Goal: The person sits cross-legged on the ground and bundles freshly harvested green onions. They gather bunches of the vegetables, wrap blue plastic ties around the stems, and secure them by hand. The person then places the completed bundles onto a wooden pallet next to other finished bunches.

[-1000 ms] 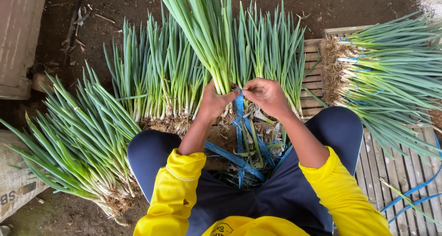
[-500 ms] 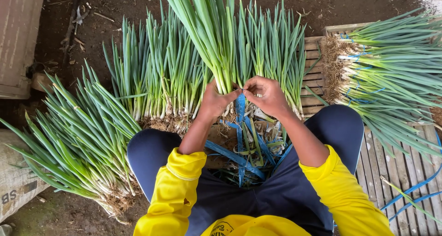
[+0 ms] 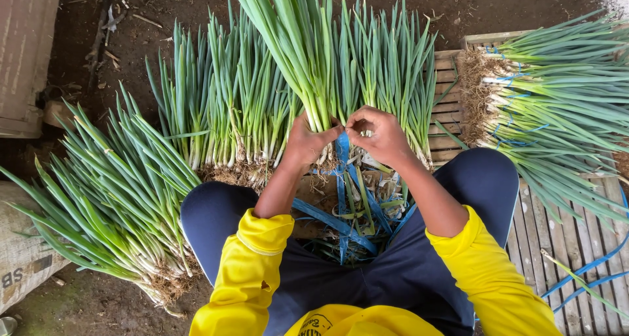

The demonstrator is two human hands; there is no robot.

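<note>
Together, both hands (image 3: 347, 139) pinch blue strap (image 3: 342, 146) round a spring-onion bunch (image 3: 298, 54) — green leaves, white stems.

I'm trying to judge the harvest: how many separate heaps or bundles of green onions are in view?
5, though heaps overlap and more may be hidden: one held by the left hand and right hand, one at lower left, one left of centre, one behind the hands, one on the slatted pallet.

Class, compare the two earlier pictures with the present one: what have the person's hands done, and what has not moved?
Little changed. Both hands, left hand and right hand, keep gripping the blue strap at the base of the upright onion bunch, their fingers only shifting slightly. The surrounding bunches lie as before.
</note>
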